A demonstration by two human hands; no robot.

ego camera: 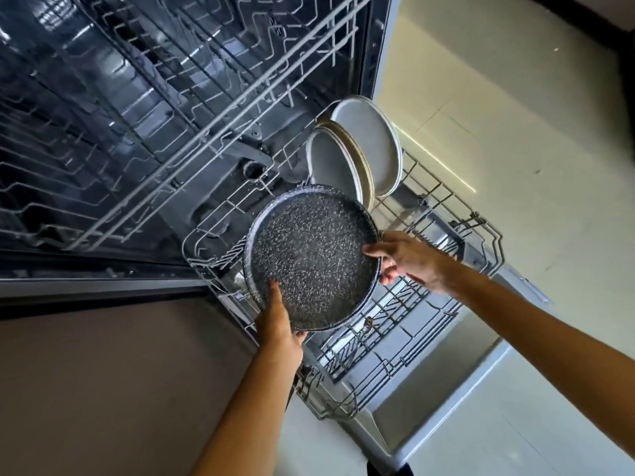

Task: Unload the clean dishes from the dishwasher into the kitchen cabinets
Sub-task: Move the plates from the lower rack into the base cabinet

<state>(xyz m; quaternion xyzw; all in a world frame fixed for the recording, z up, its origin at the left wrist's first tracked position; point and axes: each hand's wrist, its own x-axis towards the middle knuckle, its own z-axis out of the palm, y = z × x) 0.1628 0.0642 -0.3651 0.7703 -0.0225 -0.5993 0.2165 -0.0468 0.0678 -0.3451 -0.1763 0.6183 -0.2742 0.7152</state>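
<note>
Pale floor tiles run off beyond the fingers of the right hand, and the open dishwasher fills everything past the fingertips of the left, its upper rack looking bare. Under both hands the lower rack stands drawn out over the lowered door, mostly bare wire prongs.

Both hands hold the speckled plate, dark with pale flecks, above the prongs of that rack. Just past its far rim, beyond either thumb, three pale plates stand on edge in the rack, leaning close together; the speckled plate's rim overlaps the nearest of them in this view, and whether they touch cannot be told.

The left hand takes the near rim: its thumb lies flat on the speckled face, its fingers are curled underneath out of sight, closed firmly on the edge. The right hand pinches the opposite rim, thumb on the face, fingers wrapped behind, also closed on the plate.

The step in hand appears to be lifting this plate clear for the cabinets. To do it well, I judge it should rise straight away from the prongs before turning, keeping its far rim off the standing plates so none is knocked. Keeping the thumbs pressed down matters, since a washed glaze may be slick. One hand will probably have to let go to open a cabinet, so the weight should settle into the other palm first.
</note>
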